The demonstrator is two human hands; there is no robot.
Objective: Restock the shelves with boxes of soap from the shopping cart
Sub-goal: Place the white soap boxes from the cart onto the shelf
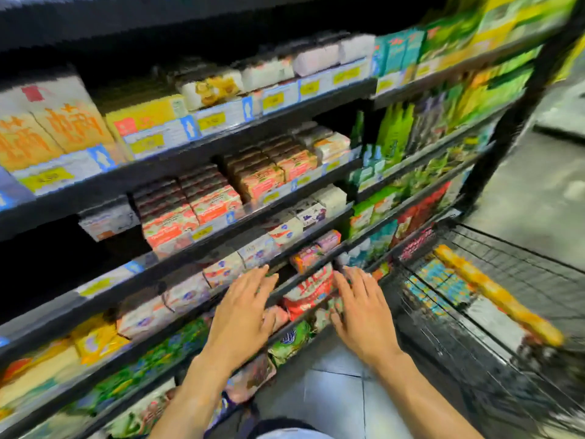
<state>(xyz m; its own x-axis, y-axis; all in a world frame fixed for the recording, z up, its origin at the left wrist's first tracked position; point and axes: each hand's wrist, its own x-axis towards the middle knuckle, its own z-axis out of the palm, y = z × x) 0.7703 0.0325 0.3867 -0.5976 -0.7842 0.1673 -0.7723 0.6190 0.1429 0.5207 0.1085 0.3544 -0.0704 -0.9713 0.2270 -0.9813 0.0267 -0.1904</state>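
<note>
Black shelves (196, 251) filled with soap boxes run across the blurred view. My left hand (245, 315) reaches toward a lower shelf with straight spread fingers, holding nothing, beside white soap boxes (223, 272). My right hand (361, 312) is stretched out the same way, empty, just right of a red and white soap pack (311, 291). The black wire shopping cart (506, 258) stands at the right, with blue and yellow boxes (440, 285) and a long orange pack (493, 293) inside.
Orange-red soap boxes (193, 213) fill the shelf above my hands. Green packs (395, 131) line the right-hand bay. Large orange-printed boxes (47, 128) sit at upper left. Grey floor tiles (335, 391) lie between me, the shelf and the cart.
</note>
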